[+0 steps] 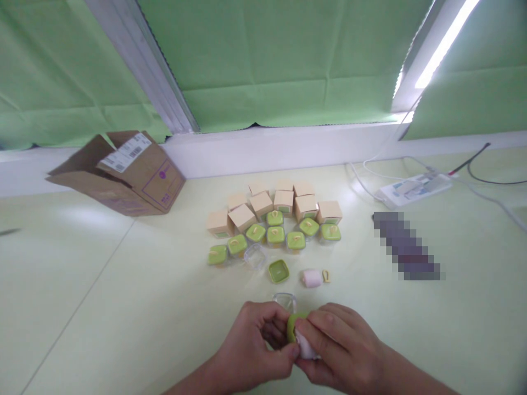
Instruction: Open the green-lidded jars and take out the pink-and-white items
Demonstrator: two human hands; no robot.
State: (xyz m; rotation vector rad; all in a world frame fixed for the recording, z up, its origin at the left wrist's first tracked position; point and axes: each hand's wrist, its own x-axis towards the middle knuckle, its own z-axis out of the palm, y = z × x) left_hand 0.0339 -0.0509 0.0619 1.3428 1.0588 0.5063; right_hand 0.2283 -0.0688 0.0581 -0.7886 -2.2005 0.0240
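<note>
Gripping a lid [291, 325] edge-on, left hand [255, 348] clamped on it | right hand [343, 345] pinches a white wad [305, 346] against it, I reckon for leverage | jars [275, 235] parked behind, in reach

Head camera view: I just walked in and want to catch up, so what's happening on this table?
A person's left hand and right hand together hold a green lid, the right also pinching a white piece against it. Beyond them lie an open clear jar, another loose lid, lidded jars and small boxes.
</note>
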